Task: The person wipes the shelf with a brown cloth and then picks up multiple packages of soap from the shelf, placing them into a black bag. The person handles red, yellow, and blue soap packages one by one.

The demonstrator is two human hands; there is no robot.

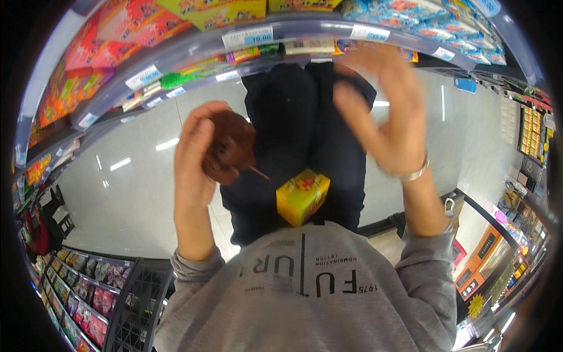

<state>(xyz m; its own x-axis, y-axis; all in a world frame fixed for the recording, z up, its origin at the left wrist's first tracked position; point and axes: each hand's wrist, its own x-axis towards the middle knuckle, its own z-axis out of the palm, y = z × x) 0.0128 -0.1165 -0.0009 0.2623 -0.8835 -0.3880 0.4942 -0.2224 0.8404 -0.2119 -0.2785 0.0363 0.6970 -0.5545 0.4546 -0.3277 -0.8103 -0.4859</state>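
A dark brown, crumpled-looking object (231,147) is in my left hand (191,154), its fingers curled round the far side; a thin strand sticks out at its lower right, and its exact kind cannot be told. Blurred and with fingers spread, my right hand (391,119) is raised in front of the shelf, over the right knee, and nothing shows in it. A metal bracelet is on that wrist. On my lap, between the dark trouser legs (281,114), rests a small yellow box (302,196) with a red and green picture on top.
A curved-looking store shelf (308,33) with price tags runs across in front, bearing red and yellow packages (211,11) and blue-white packets (422,22). Grey tiled floor (132,193) lies around my legs. Racks of packets stand behind at left; a seated person is at the far left.
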